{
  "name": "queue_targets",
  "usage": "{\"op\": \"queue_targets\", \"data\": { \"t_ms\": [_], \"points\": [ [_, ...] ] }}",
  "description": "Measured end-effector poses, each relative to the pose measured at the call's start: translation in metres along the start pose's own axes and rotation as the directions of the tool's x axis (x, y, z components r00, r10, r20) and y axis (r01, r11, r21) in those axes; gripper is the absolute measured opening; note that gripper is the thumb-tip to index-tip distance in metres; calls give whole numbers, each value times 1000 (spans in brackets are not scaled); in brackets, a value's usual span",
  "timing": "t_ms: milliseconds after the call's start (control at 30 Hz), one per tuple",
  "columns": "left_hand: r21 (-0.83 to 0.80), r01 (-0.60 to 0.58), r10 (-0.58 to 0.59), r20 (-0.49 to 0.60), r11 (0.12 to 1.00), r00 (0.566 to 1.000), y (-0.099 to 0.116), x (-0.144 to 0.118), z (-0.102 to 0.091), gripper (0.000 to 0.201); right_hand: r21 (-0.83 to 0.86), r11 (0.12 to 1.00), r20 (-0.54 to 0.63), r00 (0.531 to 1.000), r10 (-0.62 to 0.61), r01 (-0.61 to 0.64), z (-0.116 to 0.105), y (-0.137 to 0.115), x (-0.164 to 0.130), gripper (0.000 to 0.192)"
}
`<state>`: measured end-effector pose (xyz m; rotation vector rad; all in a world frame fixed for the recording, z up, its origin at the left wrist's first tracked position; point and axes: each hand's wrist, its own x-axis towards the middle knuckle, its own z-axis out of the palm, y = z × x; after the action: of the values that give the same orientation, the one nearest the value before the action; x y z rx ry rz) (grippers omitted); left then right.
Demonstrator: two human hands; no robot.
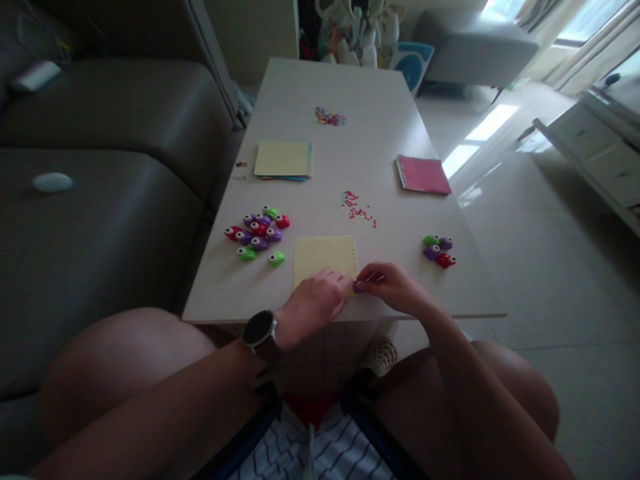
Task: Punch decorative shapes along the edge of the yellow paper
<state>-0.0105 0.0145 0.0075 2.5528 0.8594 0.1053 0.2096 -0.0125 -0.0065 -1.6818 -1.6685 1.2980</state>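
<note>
A pale yellow sheet of paper (324, 257) lies near the table's front edge, with a row of small holes along its right side. My left hand (323, 293) rests over the sheet's lower part, its fingers bent and pressed together at the lower right corner. At that same corner, my right hand (393, 285) pinches a small purple craft punch (358, 287) against the paper's edge. Fingers cover part of the punch. Similar punches (259, 229) in purple, red and green, with eye-like dots, sit in a cluster to the left. Several more punches (440, 251) stand at the right.
Red confetti bits (357, 208) are scattered beyond the sheet, and a multicoloured confetti pile (329, 117) lies farther back. A stack of coloured paper (283, 159) is at the left, a pink spiral notebook (424, 175) at the right. A grey sofa (100, 220) borders the white table (380, 133).
</note>
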Motion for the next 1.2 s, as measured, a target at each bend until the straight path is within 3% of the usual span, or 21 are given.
{"op": "queue_targets", "data": {
  "t_ms": [133, 200, 600, 767, 867, 1033, 1200],
  "points": [
    [-61, -125, 128, 56, 990, 990, -10, -3, -10, 54, -15, 999, 2, 999, 51, -51, -1, -1, 7, 12],
    [-45, -183, 185, 68, 982, 980, -12, -3, -12, 62, -21, 998, 8, 998, 58, -57, -1, -2, 10, 9],
    [86, -107, 98, 101, 991, 990, 1, -2, -1, 42, -52, 988, 39, 989, 146, -144, -2, -9, 24, 12],
    [22, -117, 115, 96, 993, 989, -4, -2, -6, 52, 28, 992, 53, 991, 120, -121, -7, -6, 19, 12],
    [-30, -92, 94, 44, 995, 995, -8, -6, -6, 54, 17, 997, -8, 997, 82, -82, -16, -3, 9, 12],
    [-5, -92, 92, 43, 996, 995, -8, -9, -3, 37, -116, 986, -236, 968, 91, -121, -25, 2, -2, 16],
    [83, -110, 105, 59, 990, 993, -1, -8, -2, 26, -240, 971, -303, 951, -58, -17, -16, 11, 3, 19]
  ]
}}
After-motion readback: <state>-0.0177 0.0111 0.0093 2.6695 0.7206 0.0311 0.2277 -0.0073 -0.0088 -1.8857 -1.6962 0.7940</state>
